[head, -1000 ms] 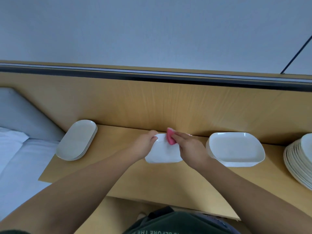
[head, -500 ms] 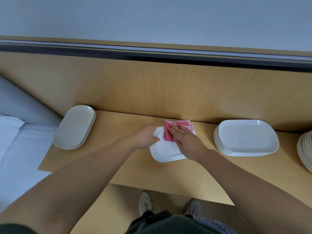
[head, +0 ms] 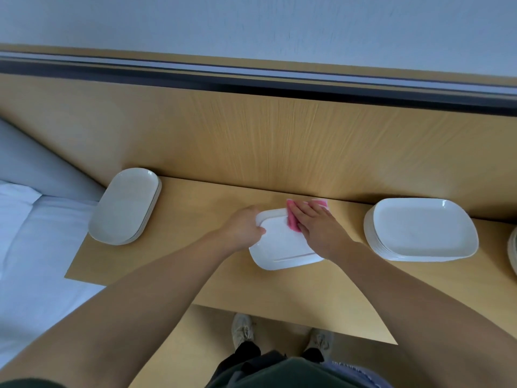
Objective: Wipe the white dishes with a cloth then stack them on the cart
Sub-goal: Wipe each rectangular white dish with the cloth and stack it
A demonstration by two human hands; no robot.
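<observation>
Left hand (head: 246, 228): fingers curled round the left rim of 1 white rectangular dish (head: 282, 249), thumb on its upper face, a closed grip. The dish rests on the light wooden tabletop (head: 181, 256), directly between the 2 hands. Right hand (head: 319, 231): fingers straight and slightly apart, pressing a folded pink cloth (head: 292, 221) down. The cloth lies under those fingertips, partly on the dish's far right corner and partly past its rim, towards the wall. Left of the left fingers, well apart, a stack of white oval dishes (head: 126, 205) stands at the tabletop's end. Right of the right fingers, apart from the held dish, stands a taller stack of white rectangular plates (head: 422, 229). Further right, cut by the frame edge, is a stack of white round plates (head: 513, 254) — count cannot be told. Beyond both sets of fingertips rises a wooden back panel (head: 279, 141). Far left of the left fingers lies a bed with a white sheet (head: 30, 247). Below the wrists — 2 pale shoes (head: 242, 330) on the floor.
</observation>
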